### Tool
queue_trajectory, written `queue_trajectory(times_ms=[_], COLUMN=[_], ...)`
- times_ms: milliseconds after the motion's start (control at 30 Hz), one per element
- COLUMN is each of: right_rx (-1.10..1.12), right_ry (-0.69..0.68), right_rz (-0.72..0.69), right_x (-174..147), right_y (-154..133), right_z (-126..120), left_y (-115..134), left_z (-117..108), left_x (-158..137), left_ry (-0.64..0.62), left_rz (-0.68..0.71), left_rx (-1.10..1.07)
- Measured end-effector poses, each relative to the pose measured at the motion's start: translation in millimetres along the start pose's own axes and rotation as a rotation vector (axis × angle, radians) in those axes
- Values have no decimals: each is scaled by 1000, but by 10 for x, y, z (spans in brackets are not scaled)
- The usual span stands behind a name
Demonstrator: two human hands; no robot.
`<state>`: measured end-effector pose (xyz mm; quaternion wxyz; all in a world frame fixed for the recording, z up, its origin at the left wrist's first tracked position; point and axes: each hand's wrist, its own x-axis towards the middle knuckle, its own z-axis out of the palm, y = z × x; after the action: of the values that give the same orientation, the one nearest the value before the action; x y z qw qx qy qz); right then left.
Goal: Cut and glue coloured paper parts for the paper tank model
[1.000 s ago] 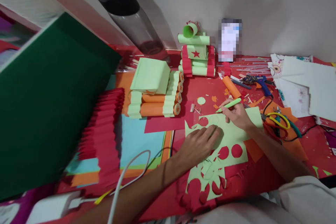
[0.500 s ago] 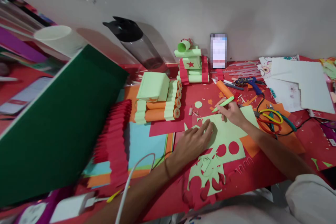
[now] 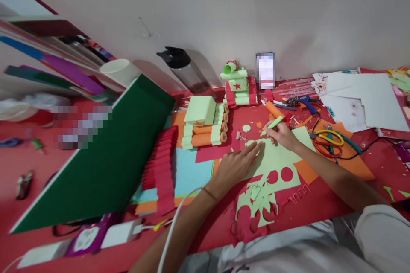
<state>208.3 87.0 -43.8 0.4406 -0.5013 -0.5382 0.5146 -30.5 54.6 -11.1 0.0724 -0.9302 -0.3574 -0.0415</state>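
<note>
My right hand [image 3: 282,135] grips a light green pen [image 3: 274,123], its tip down at the upper edge of a pale green paper sheet [image 3: 283,156]. Flat on that sheet's left side lies my left hand [image 3: 238,164], fingers stretched out and holding nothing. Two round holes in the sheet show the red table below. Nearer my body are green paper scraps [image 3: 256,198] with curved cut-outs. A small pale green paper disc [image 3: 246,128] rests just beyond my hands.
Left of centre stand an orange-and-green paper tank model [image 3: 205,123] and a smaller green one [image 3: 238,87]. A phone [image 3: 265,71] leans on the wall. Scissors [image 3: 329,138], a glue gun [image 3: 308,104] and white sheets [image 3: 381,98] lie right. A green board [image 3: 105,158] leans left; a white cable [image 3: 174,226] crosses my left arm.
The view has swung left, so more of the table's left side shows. Both hands stay over the green sheet, the pen still in the right one.
</note>
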Motion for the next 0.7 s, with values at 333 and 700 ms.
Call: queue_trajectory(times_ms=[333, 700], right_rx=[-14, -2], right_ry=[-6, 16], right_rz=[-39, -80], right_x=[74, 90], right_y=[96, 55], right_z=[-41, -40], left_y=[66, 5], left_z=[-107, -194], left_x=[28, 161], left_ry=[-169, -185], left_rz=[-266, -442], left_rx=[10, 10])
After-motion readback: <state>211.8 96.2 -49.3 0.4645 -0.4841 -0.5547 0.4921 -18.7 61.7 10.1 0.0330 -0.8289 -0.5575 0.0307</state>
